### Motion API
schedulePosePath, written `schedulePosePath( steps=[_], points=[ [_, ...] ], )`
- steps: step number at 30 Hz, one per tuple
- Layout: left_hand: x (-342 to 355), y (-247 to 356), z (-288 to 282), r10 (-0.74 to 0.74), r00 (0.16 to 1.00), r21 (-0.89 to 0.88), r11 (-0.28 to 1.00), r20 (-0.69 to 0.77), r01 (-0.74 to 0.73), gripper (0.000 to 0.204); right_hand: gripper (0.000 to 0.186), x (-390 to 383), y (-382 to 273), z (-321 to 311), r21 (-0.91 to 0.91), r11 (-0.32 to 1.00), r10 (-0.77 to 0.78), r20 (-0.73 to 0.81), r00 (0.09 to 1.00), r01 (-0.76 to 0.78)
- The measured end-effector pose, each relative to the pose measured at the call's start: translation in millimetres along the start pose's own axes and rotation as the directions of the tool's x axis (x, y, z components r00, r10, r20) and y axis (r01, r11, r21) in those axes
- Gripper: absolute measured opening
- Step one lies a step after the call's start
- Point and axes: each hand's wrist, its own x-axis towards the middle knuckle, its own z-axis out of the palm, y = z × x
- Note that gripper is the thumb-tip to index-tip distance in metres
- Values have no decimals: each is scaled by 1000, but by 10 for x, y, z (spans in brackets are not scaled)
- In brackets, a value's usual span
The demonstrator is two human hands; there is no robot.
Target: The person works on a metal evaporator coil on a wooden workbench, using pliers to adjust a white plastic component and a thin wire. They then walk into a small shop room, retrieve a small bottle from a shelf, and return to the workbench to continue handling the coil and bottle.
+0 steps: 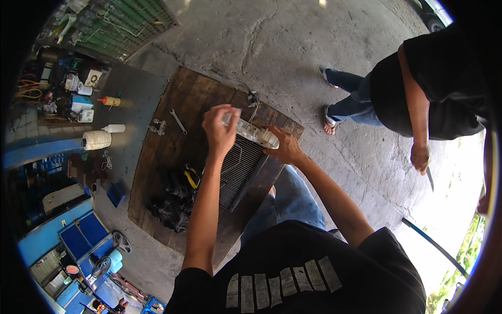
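Note:
A radiator with a dark finned core (235,178) and a pale plastic end tank (253,131) lies on a worn wooden board (154,193). My left hand (219,131) is closed at the tank's upper-left end, its fingertips on something pale that I cannot make out clearly. My right hand (285,148) grips the tank's right end. A small metal fitting with cord (253,99) sits just beyond the tank. Left of the radiator lie a wrench (178,121), a metal part (157,125), yellow-handled pliers (191,176) and a black cloth (170,209).
A co-worker (392,99) stands at right on the concrete floor (293,42), holding a long thin tool (430,178). At left are bottles (112,128), assorted containers (81,102), a roll on a blue beam (97,139), blue equipment (86,235) and a green mesh panel (120,26).

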Motion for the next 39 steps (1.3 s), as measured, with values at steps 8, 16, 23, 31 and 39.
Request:
schedulePosePath(
  steps=[8, 16, 23, 31, 39],
  points=[
    [-494, -601, -345, -614, 677, 100, 766, 405, 634, 76, 90, 72, 52, -132, 229, 968, 60, 178, 982, -101],
    [-567, -663, -332, -578, 691, 220, 812, 433, 541, 102, 89, 260, 269, -1, 308, 930, 135, 229, 964, -203],
    [-617, -578, -467, -514, 799, 176, 858, 312, 483, 102, 84, 296, -15, -158, 317, 940, 14, 334, 943, -126],
    [-610, -471, -521, -519, 788, 169, 854, 330, 492, 100, 84, 355, 35, -104, 477, 834, 103, 361, 927, -278],
    [-601, -478, -498, -514, 785, 180, 857, 345, 482, 101, 96, 386, 277, 42, 514, 709, 284, 419, 863, -483]
  ],
)
